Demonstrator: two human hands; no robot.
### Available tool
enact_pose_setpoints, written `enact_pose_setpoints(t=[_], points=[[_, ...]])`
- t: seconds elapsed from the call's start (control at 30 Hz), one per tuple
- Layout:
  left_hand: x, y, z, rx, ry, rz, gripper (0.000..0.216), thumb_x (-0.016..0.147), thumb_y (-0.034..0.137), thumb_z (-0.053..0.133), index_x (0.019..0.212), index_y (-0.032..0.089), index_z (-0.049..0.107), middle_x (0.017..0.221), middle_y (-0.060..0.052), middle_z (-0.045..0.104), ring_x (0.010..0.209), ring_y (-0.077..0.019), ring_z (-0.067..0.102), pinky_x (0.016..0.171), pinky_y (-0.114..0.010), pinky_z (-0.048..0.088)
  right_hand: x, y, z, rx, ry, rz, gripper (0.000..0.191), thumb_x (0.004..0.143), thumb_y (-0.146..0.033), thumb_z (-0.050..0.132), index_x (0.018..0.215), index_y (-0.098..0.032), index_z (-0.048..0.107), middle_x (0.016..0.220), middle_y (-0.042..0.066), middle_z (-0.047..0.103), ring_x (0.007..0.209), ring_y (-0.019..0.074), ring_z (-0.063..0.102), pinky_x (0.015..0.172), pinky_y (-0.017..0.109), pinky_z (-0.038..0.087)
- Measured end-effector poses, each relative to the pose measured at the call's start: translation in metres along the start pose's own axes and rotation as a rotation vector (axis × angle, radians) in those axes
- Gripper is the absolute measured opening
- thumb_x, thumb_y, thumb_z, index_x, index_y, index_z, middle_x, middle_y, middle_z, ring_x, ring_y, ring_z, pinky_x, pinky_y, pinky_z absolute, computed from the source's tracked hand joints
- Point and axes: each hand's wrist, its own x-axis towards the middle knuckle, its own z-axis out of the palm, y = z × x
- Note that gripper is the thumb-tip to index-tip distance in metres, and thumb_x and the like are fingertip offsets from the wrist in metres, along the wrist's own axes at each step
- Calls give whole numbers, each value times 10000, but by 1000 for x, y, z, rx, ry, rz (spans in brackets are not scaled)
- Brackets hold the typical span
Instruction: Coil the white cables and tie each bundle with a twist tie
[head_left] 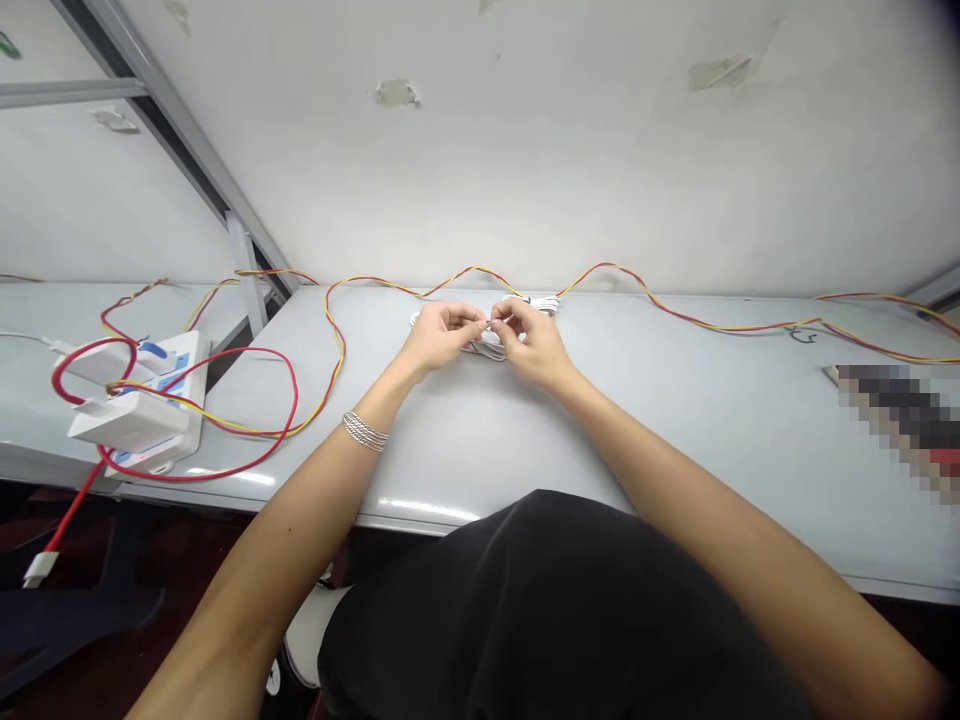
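Observation:
My left hand (441,335) and my right hand (534,345) meet fingertip to fingertip just above the grey tabletop. Thumb and forefinger of each are pinched together, with a small thin dark piece between them, too small to name. Beneath and behind the fingers lies a bundle of white cable (491,350), partly hidden by both hands. More of its loops show behind my right hand, with a dark spot near the top. A silver multi-strand bracelet (365,431) circles my left wrist.
A twisted red and yellow wire (336,330) runs along the back wall. At left, a white power strip (196,375) holds white chargers (139,420), with a red cable (294,385) looping nearby. A blurred-out flat object (892,410) lies at right, near a small dark wire (802,336).

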Motion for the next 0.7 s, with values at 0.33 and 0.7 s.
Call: enact_pose_setpoints(t=[0.33,0.7], points=[[0,-1,-5,-216,-104,-72,270,755,398,834,784,143,750,714,-37,669,694,-141,593,677,-298,446,0,-1,1,-5,27,-44,84,920,-302,567,877,-229,565,890,38,651,759,170,565,696,326,442],[-3,1,-4,-188,-110,-50,344,681,412,908,784,141,721,710,-46,689,672,-132,593,686,-294,468,0,0,2,63,-24,36,168,896,-385,614,883,-227,559,873,30,617,724,168,548,692,333,463]])
